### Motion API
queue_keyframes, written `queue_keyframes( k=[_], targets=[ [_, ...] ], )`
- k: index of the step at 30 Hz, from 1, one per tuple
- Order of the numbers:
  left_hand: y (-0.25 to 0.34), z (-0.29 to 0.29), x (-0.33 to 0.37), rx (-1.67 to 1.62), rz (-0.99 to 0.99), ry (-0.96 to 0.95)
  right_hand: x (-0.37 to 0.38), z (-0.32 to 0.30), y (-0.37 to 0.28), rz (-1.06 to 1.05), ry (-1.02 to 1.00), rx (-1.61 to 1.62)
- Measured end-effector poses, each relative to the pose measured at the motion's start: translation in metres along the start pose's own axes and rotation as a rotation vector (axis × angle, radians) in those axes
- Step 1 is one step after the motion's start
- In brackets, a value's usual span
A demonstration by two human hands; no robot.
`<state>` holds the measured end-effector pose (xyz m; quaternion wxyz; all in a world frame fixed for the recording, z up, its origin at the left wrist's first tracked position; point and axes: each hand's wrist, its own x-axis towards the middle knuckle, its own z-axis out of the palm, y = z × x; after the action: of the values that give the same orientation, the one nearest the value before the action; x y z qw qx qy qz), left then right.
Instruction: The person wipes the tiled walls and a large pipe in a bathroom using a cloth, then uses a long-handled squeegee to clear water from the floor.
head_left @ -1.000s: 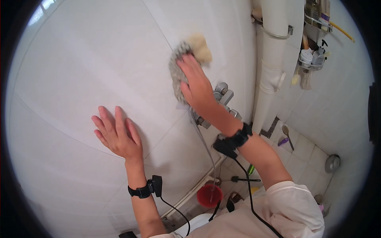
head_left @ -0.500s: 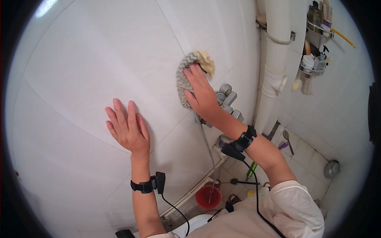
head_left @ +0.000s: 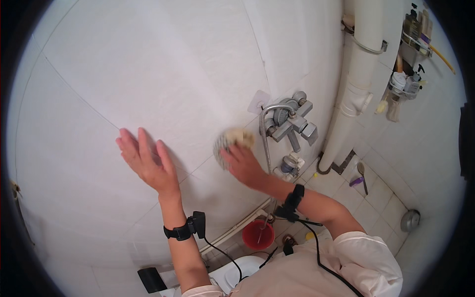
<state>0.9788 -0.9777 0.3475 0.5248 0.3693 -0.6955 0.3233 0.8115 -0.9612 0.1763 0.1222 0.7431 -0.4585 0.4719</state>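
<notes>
My right hand (head_left: 243,167) presses a bunched cloth (head_left: 231,136) flat to the white tiled wall (head_left: 163,74). Grey zigzag pattern shows on one part of the cloth and plain pale yellow on the other; both hand and cloth are a little blurred. To the left, my left hand (head_left: 151,163) rests on the same wall, fingers spread and nothing in it. Just right of the cloth is a chrome shower mixer (head_left: 289,123) with a metal hose (head_left: 263,133) curving down from it. A clear square adhesive hook (head_left: 259,102) sits on the wall beside the mixer.
A thick white pipe (head_left: 363,64) runs down the corner. Wire racks (head_left: 405,91) with bottles hang on the right wall. On the floor are a red bucket (head_left: 258,234), a long-handled brush (head_left: 363,175) and a metal bowl (head_left: 410,221). A white toilet (head_left: 232,272) stands below.
My right hand has slid the cloth down the wall, uncovering the mixer and adhesive hook. My left hand has tilted a little left. The view has shifted slightly.
</notes>
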Motion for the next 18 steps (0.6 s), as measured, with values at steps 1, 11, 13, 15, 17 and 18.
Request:
queue_keyframes(
  k=[1, 11, 13, 15, 17, 18],
  targets=[
    [-0.012, -0.009, -0.002, 0.010, 0.013, -0.016, -0.003, 0.001, -0.006, -0.006, 0.001, 0.015],
    [-0.023, -0.013, -0.012, 0.068, 0.052, -0.066, 0.135, -0.049, -0.024, -0.120, 0.291, 0.032],
    [-0.026, -0.011, -0.018, 0.068, 0.046, -0.070, 0.115, -0.035, -0.017, -0.081, 0.289, 0.051],
    [-0.030, -0.010, -0.021, 0.057, 0.045, -0.065, 0.053, 0.001, -0.006, -0.048, 0.221, 0.069],
    [-0.030, -0.006, -0.024, 0.054, 0.054, -0.069, -0.024, 0.032, 0.007, -0.046, 0.100, 0.086],
    [-0.029, -0.006, -0.024, 0.056, 0.051, -0.068, -0.046, 0.040, 0.008, -0.038, 0.058, 0.099]
  ],
)
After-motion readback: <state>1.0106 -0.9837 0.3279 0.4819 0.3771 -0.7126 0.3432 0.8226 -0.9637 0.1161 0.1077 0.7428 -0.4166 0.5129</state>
